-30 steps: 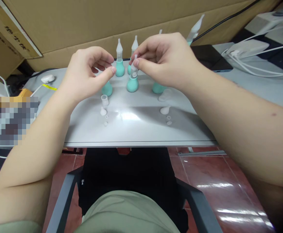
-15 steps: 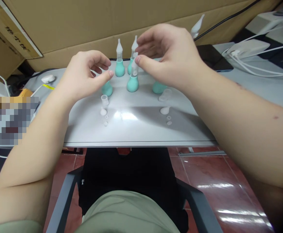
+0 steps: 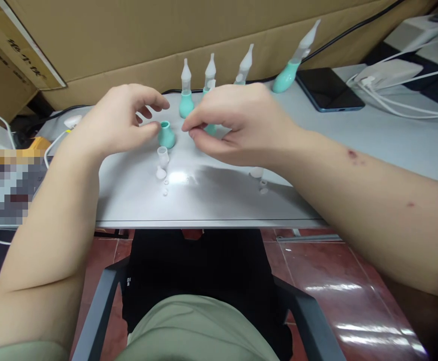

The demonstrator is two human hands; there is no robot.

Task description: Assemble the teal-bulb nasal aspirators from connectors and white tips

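My left hand (image 3: 129, 118) hovers over the table's left part, fingers curved and apart, with nothing in it. Just right of its thumb stands an open-topped teal bulb (image 3: 167, 136). In front of that bulb are a clear cup-like piece (image 3: 163, 156), a white pointed tip (image 3: 161, 173), a small ring (image 3: 166, 182) and a tiny white disc (image 3: 165, 192). My right hand (image 3: 237, 125) hangs mid-table, thumb and fingertips brought together, nothing visible between them. Behind it stands an assembled nasal aspirator (image 3: 210, 82), partly hidden. Another white tip (image 3: 256, 172) lies below the right wrist, beside small white pieces (image 3: 263, 187).
More nasal aspirators stand along the back: one at left (image 3: 186, 95), one behind my right hand (image 3: 245, 65), and one leaning on the cardboard wall (image 3: 292, 65). A phone (image 3: 330, 89) and white cables (image 3: 384, 100) lie at right. A white plug (image 3: 72, 121) is at left.
My right hand has moved left and down from the standing aspirators, its fingers closing together. My left hand has drawn slightly left, uncovering the teal bulb.
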